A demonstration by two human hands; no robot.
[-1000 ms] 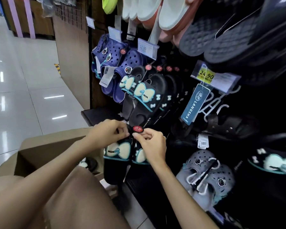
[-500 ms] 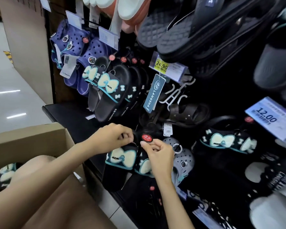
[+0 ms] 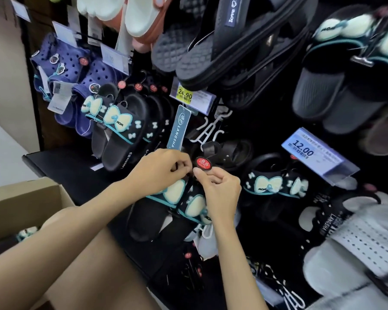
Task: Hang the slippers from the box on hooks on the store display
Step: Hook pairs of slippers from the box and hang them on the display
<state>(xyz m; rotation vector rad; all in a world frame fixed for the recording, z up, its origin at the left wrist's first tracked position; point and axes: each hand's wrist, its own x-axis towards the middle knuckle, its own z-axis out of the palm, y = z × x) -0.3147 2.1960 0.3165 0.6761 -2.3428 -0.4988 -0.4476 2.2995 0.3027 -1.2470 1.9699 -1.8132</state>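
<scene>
Both hands have stayed on the same pair of slippers, but the head has turned right since the earlier frame, so more of the display's right side shows and less of the box.

Going from big to small: the display (image 3: 267,135) is a dark wall full of hanging shoes. Black bow slippers already hang near its left side (image 3: 121,130) and again right of the hands, under the 12.00 tag (image 3: 309,151). So some of the job looks done.

The box (image 3: 31,198) sits at the lower left, open. One more bow slipper (image 3: 27,233) peeks out of it, so more are left to hang.

The pair in hand (image 3: 166,202) hangs low in the middle of the display, toes down. Its red hanger disc (image 3: 203,163) is at the top.

The left hand (image 3: 164,168) is curled and pinches the hanger top. The right hand (image 3: 220,189) is curled too, and its fingertips pinch just under the disc. Whether the hanger is on a hook yet cannot be seen. This pair is likely mid-hang.
</scene>
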